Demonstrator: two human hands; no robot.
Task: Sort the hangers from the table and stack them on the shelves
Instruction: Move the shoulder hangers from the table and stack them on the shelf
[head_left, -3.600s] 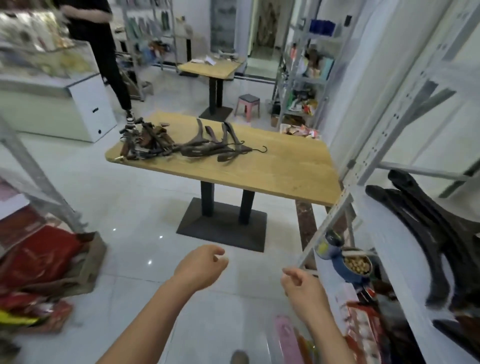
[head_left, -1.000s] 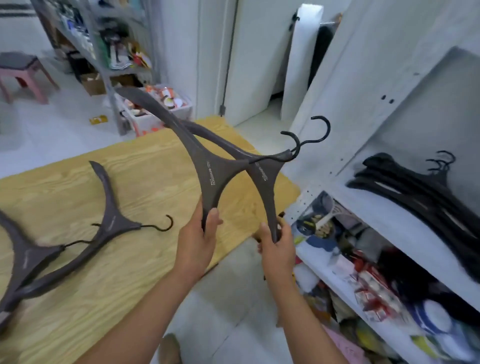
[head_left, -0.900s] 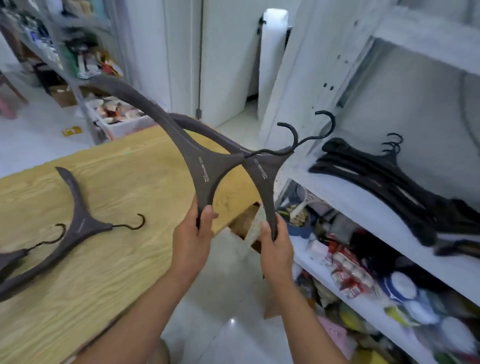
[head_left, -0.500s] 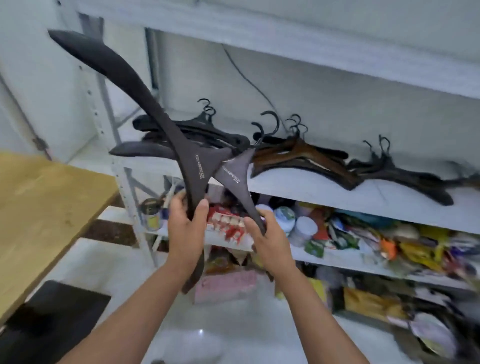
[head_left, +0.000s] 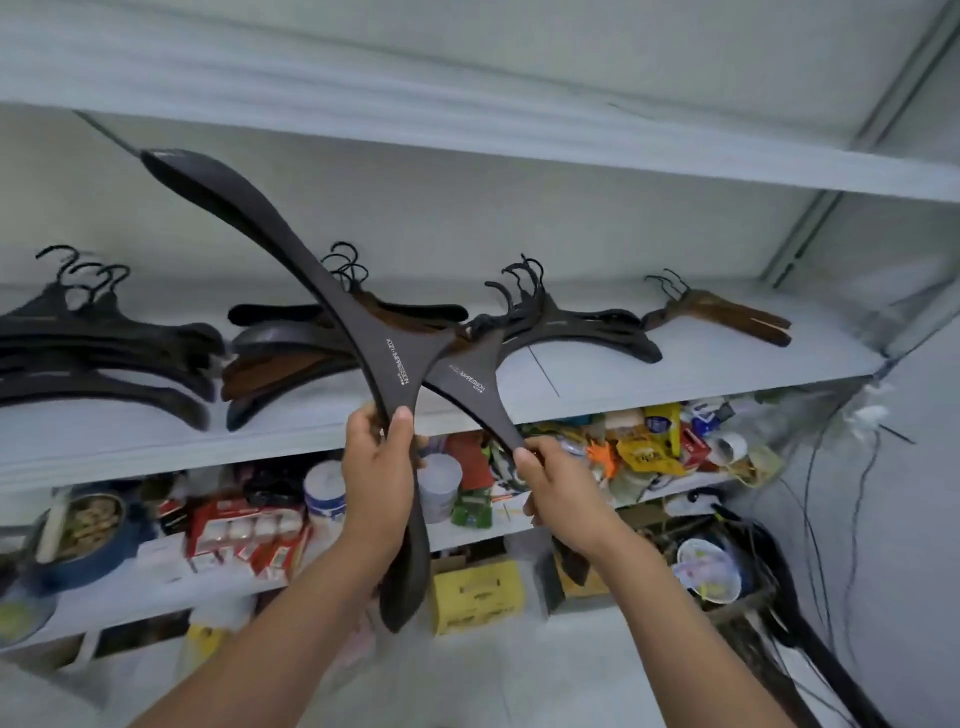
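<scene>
My left hand (head_left: 379, 467) grips the lower arm of a dark brown hanger (head_left: 332, 306) with white lettering; its upper arm rises to the upper left. My right hand (head_left: 558, 483) pinches the lower arm of a second dark hanger (head_left: 467, 379) of the same kind, which overlaps the first. Both are held in front of the white shelf (head_left: 623, 384). On that shelf lie several piles: black hangers (head_left: 93, 348) at the left, dark and brown hangers (head_left: 291, 343) in the middle, black hangers (head_left: 566, 322) right of centre, and brown hangers (head_left: 722, 312) at the far right.
The shelf below (head_left: 156, 566) is crowded with packets, tins, a blue bowl (head_left: 88, 525) and red boxes. A yellow box (head_left: 475, 592) stands on the floor under it. Dark cables and rods (head_left: 810, 597) lean at the lower right. An upper shelf board (head_left: 467, 130) runs overhead.
I have turned from the table to face the shelves, carrying the two hangers. The view has shifted right along the shelf and nearer; the table is out of sight.
</scene>
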